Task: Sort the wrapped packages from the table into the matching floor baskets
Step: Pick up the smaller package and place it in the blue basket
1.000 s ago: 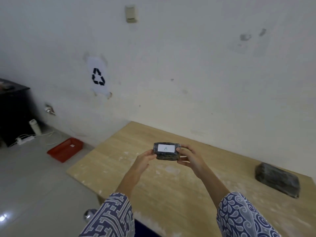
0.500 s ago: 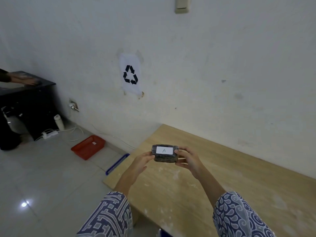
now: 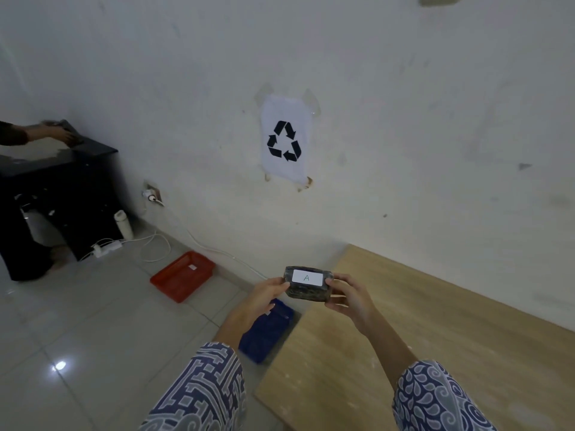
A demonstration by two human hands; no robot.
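Note:
A dark wrapped package (image 3: 308,290) with a white label reading "A" is held up in front of me, above the table's left end. My left hand (image 3: 264,295) grips its left end and my right hand (image 3: 350,295) grips its right end. On the floor below, a blue basket (image 3: 267,332) sits against the table's left edge, partly hidden by my left forearm. A red basket (image 3: 183,275) with a small white tag inside lies farther left, near the wall.
The wooden table (image 3: 435,353) fills the lower right. A recycling sign (image 3: 284,140) is taped to the wall. A black cabinet (image 3: 56,197) stands at left, with another person's hand (image 3: 59,133) on top. A power strip and cables (image 3: 124,244) lie on the tiled floor.
My view has swung left, bringing the blue basket and more floor into sight. The second package on the table has left the view. Both hands still hold the package the same way.

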